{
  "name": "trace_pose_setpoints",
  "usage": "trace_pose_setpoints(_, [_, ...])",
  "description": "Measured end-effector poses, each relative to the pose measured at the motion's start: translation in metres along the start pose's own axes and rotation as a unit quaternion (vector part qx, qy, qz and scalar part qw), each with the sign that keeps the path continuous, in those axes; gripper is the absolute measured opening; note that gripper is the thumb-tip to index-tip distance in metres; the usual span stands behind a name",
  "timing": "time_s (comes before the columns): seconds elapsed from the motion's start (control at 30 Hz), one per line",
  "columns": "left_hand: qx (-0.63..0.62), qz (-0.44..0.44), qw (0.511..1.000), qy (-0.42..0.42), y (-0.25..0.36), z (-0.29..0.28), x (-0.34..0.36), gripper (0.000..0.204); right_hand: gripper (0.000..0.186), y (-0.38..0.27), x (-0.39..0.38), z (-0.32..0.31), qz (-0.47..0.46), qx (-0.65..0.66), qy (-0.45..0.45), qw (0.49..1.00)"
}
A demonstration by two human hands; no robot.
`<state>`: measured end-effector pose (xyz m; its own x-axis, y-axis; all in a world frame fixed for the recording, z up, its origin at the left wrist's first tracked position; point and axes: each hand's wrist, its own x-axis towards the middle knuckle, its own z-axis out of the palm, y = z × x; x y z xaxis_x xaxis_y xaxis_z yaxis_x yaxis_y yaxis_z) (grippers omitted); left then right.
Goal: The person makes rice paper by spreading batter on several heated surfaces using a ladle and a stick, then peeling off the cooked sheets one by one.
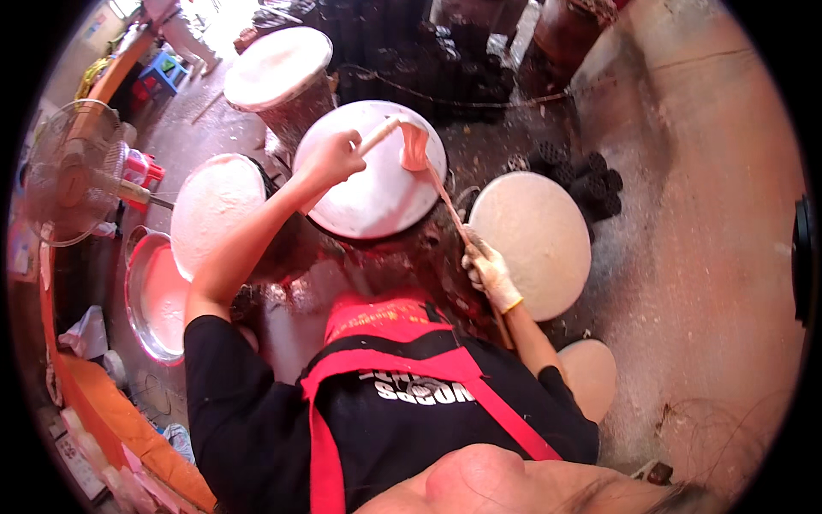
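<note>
Over a round griddle (351,214) with a pale, whitish surface, my bare left hand (338,160) is closed round a pale-handled tool (378,135). Its bent far end carries a pinkish, batter-like mass (415,148). In a white glove with a yellow cuff, my right hand (488,267) grips a long thin stick (447,202) at the griddle's right side. The stick's upper end meets the pinkish mass, and its lower end runs down past the glove. Whether the mass is a coated tool head or only batter, I cannot tell.
Other round pale-topped griddles stand at the back left (281,67), left (218,201), right (535,244) and lower right (591,377). A basin of pale liquid (165,300), a fan (73,184), dark coal briquettes (591,184) and a blue stool (164,70) are around me.
</note>
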<state>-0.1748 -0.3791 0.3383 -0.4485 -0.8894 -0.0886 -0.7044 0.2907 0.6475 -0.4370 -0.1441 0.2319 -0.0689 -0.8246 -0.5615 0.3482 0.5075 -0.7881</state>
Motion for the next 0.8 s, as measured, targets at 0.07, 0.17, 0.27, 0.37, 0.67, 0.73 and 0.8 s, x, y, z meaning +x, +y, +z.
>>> trace_pose_setpoints(0.07, [-0.085,-0.062,0.994,0.015,-0.011,0.04,0.005,0.03,0.041,0.042,-0.002,0.005,-0.034,0.027,0.029,0.999])
trace_pose_setpoints(0.17, [-0.078,-0.081,0.991,0.078,-0.053,0.108,0.028,0.031,0.045,0.097,0.037,0.007,-0.26,-0.254,0.125,0.923])
trace_pose_setpoints(0.27, [-0.005,-0.089,0.981,0.172,-0.048,0.143,0.036,0.03,0.051,0.088,0.048,0.031,-0.183,-0.449,0.243,0.84])
trace_pose_setpoints(0.37, [0.016,-0.053,0.964,0.26,-0.052,0.144,0.042,0.025,0.051,0.06,0.084,0.065,-0.147,-0.447,0.282,0.836])
trace_pose_setpoints(0.67, [0.101,0.071,0.945,0.302,-0.039,0.053,0.028,0.01,0.052,0.067,0.086,0.101,-0.16,-0.563,0.308,0.75])
trace_pose_setpoints(0.73, [0.117,0.078,0.95,0.279,-0.043,0.042,0.019,0.007,0.052,0.084,0.084,0.092,-0.109,-0.569,0.311,0.753])
trace_pose_setpoints(0.8, [0.075,0.036,0.967,0.242,-0.054,0.042,0.003,0.009,0.05,0.071,0.089,0.101,-0.122,-0.511,0.322,0.788])
